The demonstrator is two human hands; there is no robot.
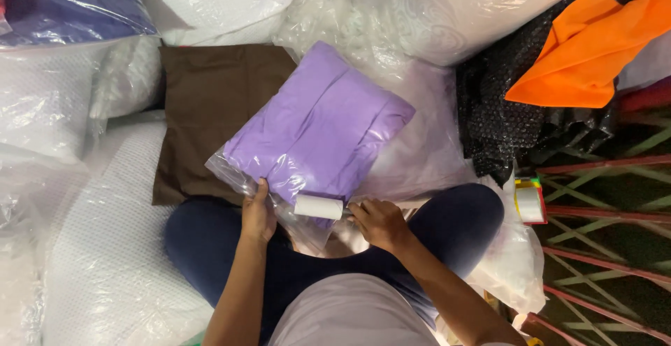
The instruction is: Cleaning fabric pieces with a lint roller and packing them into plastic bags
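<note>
1. The purple folded cloth lies inside a clear plastic bag, on the person's lap and reaching up toward 12 o'clock.
2. The left hand pinches the near edge of the bag at about 7 o'clock from the cloth, thumb on top; its grip is pressed together on the plastic.
3. The right hand holds the handle of a white lint roller, fingers closed around it. The roller lies against the near edge of the purple cloth.
4. Just beside the cloth, at 9 o'clock, lies a flat brown cloth, partly under the bag.
5. At 2 o'clock an orange cloth rests on black bubble wrap.
6. At 3 o'clock from the right hand stands a tape dispenser with a white roll, near the right knee.
7. Around all sides lie white cushions in clear plastic; a dark blue packed one is at 10 o'clock.
8. The person sits cross-legged on the floor; a dark mat with red and green lines shows at the right.
</note>
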